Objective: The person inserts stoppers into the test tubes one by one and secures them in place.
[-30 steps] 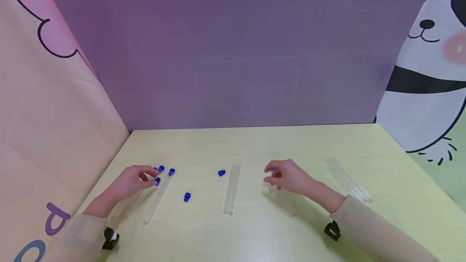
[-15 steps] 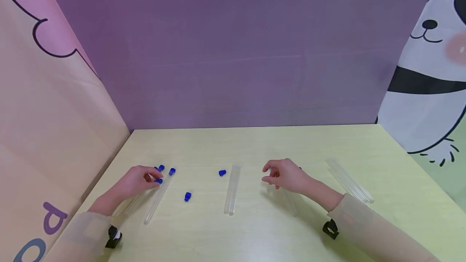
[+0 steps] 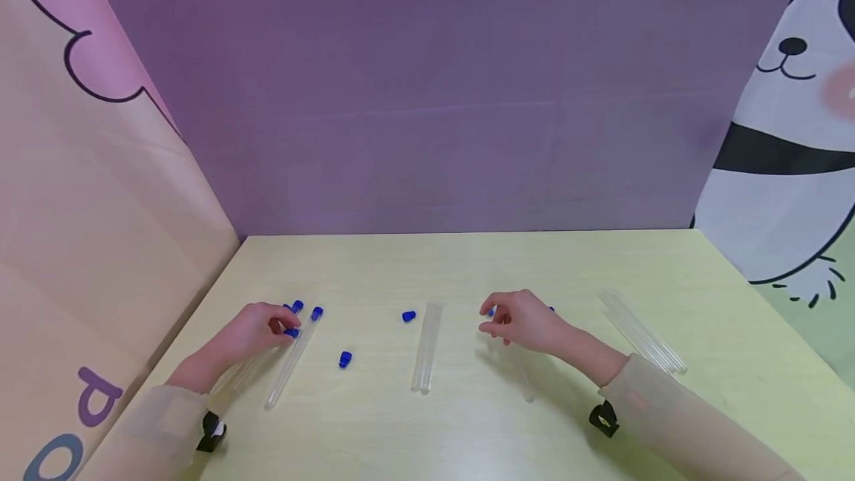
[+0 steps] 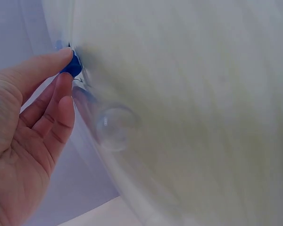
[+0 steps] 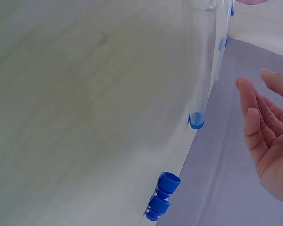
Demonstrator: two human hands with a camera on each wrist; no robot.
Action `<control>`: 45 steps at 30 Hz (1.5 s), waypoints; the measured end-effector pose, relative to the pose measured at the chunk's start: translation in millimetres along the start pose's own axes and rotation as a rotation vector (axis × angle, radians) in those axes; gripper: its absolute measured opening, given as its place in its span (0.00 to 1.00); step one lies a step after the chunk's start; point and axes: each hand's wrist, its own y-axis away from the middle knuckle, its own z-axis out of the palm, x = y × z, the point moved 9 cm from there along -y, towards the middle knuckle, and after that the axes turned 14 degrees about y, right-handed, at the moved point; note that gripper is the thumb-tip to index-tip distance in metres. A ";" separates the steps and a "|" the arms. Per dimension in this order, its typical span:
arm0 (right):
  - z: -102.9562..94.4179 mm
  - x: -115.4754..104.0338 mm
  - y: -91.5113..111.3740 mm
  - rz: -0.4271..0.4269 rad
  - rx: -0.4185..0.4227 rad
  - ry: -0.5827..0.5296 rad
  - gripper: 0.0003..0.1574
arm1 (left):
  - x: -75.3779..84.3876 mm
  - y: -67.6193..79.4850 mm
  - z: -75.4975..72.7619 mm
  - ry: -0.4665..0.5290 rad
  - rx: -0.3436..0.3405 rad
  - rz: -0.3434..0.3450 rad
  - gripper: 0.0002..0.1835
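Facing purple sheeting, left fingers pinch a cap at the pale table, right fingers loose.

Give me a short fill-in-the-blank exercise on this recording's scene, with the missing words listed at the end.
1. In the left wrist view, the left hand pinches a small ___ between its thumb and finger.
2. In the right wrist view, the right hand holds ___.
3. Exactly ___ loose caps lie between the left hand and the middle pair of tubes.
4. Those loose caps are colored ___.

Missing words: cap; nothing; two; blue.
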 end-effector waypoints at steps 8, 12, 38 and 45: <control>-0.1 -4.2 -3.6 0.003 -0.001 -0.009 0.14 | 6.5 3.8 -4.1 0.003 0.027 0.009 0.10; 1.9 -5.3 -7.6 0.012 -0.008 -0.006 0.15 | 8.6 6.5 -8.8 0.000 0.060 0.019 0.09; 32.3 -23.4 -33.7 0.049 -0.037 0.165 0.16 | 27.5 15.7 -17.6 0.122 0.183 0.063 0.12; 34.7 -27.7 -38.5 0.049 0.000 0.238 0.17 | 31.1 9.7 -16.0 0.180 0.198 0.048 0.12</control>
